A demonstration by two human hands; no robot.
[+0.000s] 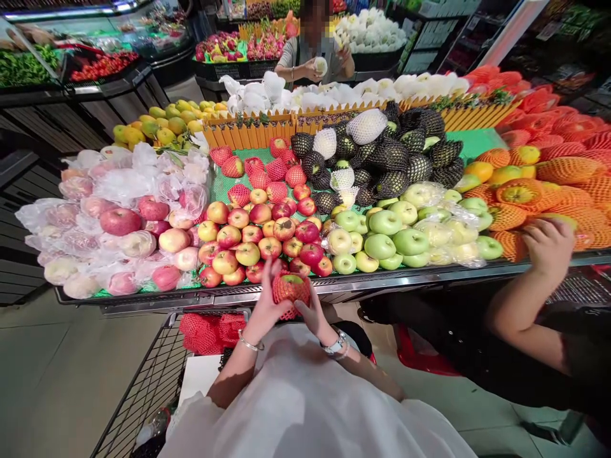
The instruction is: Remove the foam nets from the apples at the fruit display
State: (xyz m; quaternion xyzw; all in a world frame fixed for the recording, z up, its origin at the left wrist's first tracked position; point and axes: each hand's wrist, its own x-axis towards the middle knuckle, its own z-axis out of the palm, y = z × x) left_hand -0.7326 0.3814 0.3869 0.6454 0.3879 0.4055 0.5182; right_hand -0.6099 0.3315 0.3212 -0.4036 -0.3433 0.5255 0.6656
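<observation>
- The table [429,277] runs past the right edge, so we cannot see its end; piled fruit hides nearly all of its top.
- Behind the fence [267,132], a person's head is blurred, and only the chest and two hands show, around a white fruit [321,65].
- A co-worker's arm [520,305] comes in from the right, its hand [548,245] resting on the table edge by the orange nets [573,172]; the body is cut off.
- Our cart [143,388] sits below the table, half hidden by our white clothing; red nets [210,331] lie in it.
- The bagged apples [119,216] at left are too wrapped to count; so are the loose red apples [262,235] and green apples [382,238].
- One apple [291,287] in red netting sits in front of the table edge, just above the cart.
- Our left hand [263,305] and right hand [312,312] both hold it, fingers closed on the netting from either side.
</observation>
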